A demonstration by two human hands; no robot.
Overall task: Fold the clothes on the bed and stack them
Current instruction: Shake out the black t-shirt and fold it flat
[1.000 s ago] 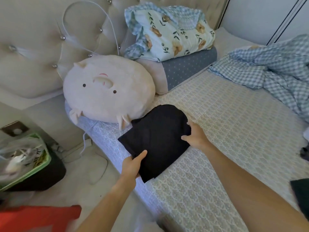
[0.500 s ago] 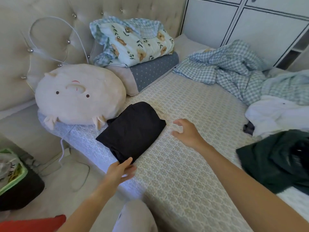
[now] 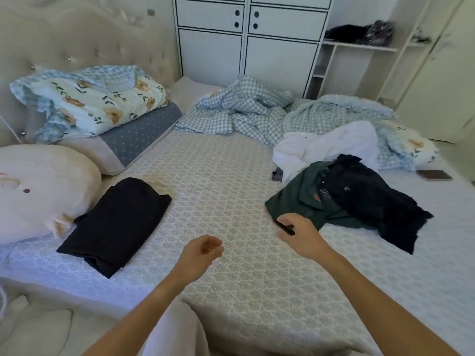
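A folded black garment (image 3: 115,222) lies flat at the bed's (image 3: 226,170) left edge, beside a round pig cushion (image 3: 38,188). On the right lies an unfolded heap: a dark green garment (image 3: 303,199) with a crumpled black garment (image 3: 367,199) on it and a white garment (image 3: 326,147) behind. My right hand (image 3: 299,233) is at the green garment's near corner, and dark fabric shows between its thumb and fingers. My left hand (image 3: 201,253) hovers over the bare sheet with loosely curled fingers, holding nothing.
Stacked pillows (image 3: 90,106) lean on the headboard at the back left. A rumpled checked blanket (image 3: 244,111) fills the far side of the bed. A phone (image 3: 434,175) lies at the right edge. White wardrobe doors (image 3: 246,47) stand behind the bed.
Both hands let go of the folded black garment, which stays by the cushion. My view swung right, and my right hand moved across to the green garment's corner.
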